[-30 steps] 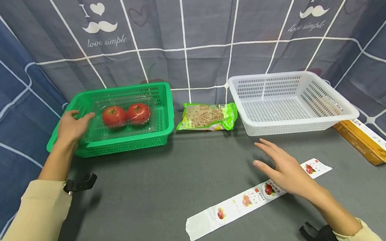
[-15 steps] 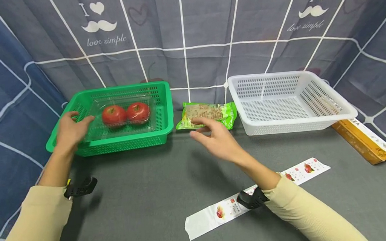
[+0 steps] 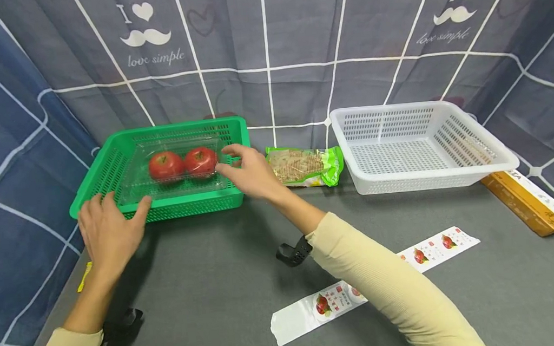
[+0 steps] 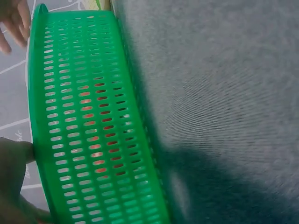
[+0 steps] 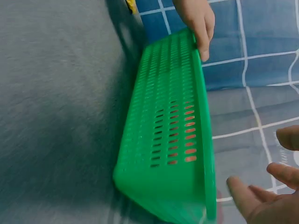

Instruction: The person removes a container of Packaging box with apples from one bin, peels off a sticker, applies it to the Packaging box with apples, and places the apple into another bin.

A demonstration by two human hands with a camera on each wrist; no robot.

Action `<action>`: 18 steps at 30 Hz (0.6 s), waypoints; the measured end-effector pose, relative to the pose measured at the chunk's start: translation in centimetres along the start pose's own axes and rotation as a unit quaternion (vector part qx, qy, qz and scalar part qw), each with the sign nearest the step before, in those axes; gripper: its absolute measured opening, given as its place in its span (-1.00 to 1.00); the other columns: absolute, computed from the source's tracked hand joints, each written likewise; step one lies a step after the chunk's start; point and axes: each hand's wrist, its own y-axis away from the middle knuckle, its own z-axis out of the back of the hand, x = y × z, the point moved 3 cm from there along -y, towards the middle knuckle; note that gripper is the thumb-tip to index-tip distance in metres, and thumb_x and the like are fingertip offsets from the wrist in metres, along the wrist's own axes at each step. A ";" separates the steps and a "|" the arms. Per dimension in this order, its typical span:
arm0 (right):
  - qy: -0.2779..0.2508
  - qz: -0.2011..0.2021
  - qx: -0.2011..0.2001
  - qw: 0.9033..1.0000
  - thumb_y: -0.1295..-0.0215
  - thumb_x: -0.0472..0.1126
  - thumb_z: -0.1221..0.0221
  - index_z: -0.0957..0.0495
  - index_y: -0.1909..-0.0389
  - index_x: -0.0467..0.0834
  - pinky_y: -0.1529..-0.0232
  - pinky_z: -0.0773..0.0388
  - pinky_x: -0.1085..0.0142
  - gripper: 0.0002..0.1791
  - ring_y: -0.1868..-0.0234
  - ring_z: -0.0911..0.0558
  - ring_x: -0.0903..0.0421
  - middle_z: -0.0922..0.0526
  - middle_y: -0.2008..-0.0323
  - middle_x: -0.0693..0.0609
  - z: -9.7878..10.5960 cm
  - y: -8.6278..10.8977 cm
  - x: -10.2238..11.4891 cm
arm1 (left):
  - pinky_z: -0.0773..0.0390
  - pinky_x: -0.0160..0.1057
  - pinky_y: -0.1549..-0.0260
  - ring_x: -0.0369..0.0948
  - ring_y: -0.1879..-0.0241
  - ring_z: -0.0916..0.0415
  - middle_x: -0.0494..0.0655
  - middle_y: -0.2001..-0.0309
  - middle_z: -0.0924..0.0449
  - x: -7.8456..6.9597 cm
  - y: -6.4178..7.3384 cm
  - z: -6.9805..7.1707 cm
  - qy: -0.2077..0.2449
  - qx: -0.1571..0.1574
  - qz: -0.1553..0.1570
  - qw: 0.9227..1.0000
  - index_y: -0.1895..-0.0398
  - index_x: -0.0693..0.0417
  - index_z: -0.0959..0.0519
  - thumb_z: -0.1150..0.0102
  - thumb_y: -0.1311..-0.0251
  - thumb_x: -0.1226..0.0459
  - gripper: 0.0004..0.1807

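Note:
Two red apples (image 3: 166, 166) sit in a clear plastic tray (image 3: 134, 191) inside the green perforated basket (image 3: 196, 207). My left hand (image 3: 110, 229) is at the basket's front left corner, fingers spread, fingertips right at the rim. In the left wrist view, the thumb (image 4: 25, 151) lies along the rim's edge. My right hand (image 3: 250, 172) reaches over the basket's right end, with thumb and fingers apart beside the right-hand apple (image 3: 201, 162). From the right wrist view, these right fingers (image 5: 243, 193) stand beyond the rim with nothing between them.
A green-edged bag of tan dried food (image 3: 298, 167) lies right of the basket. Farther right is a white perforated basket (image 3: 428, 174), with an orange-and-white box (image 3: 528, 202) beside it. A label strip (image 3: 298, 320) printed with fruit crosses the table under my right forearm.
My right hand has swept left from over the label strip to the green basket's right end. My left hand has pulled back from inside that basket to its front left rim.

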 end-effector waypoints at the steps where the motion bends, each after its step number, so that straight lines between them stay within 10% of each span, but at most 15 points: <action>1: 0.003 -0.015 0.003 1.000 -0.40 -0.04 -0.15 -0.44 -0.30 -0.11 0.06 -0.52 0.26 -0.49 0.04 -0.57 0.14 -0.56 -0.15 -0.02 -0.5 -0.6 0.1 | 0.18 0.18 -0.37 0.36 -0.35 0.04 0.59 -0.25 -0.17 0.1 0.1 -0.1 0.002 -0.003 0.004 1.000 -0.27 0.62 -0.24 -0.07 -0.28 -0.15 -0.07; 9: -0.024 -0.085 0.025 0.996 -0.41 -0.08 -0.16 -0.29 -0.40 -0.25 0.30 -0.50 0.30 -0.37 0.51 -0.54 0.14 -0.62 0.27 -0.08 -3.9 -3.8 -0.6 | 0.31 0.14 -0.41 0.31 -0.43 0.14 0.58 -0.27 -0.19 0.3 0.6 -0.7 0.002 -0.009 0.020 1.000 -0.27 0.65 -0.22 -0.05 -0.25 -0.24 0.03; 18: -0.015 -0.107 0.049 0.993 -0.40 -0.05 -0.19 -0.31 -0.41 -0.20 0.28 -0.53 0.34 -0.36 0.22 -0.60 0.13 -0.62 0.04 -0.05 -5.1 -5.2 -0.9 | 0.37 0.24 -0.37 0.23 -0.49 0.27 0.48 -0.36 -0.12 0.7 0.8 -0.9 0.000 -0.004 0.044 0.999 -0.30 0.62 -0.20 0.00 -0.25 -0.28 0.06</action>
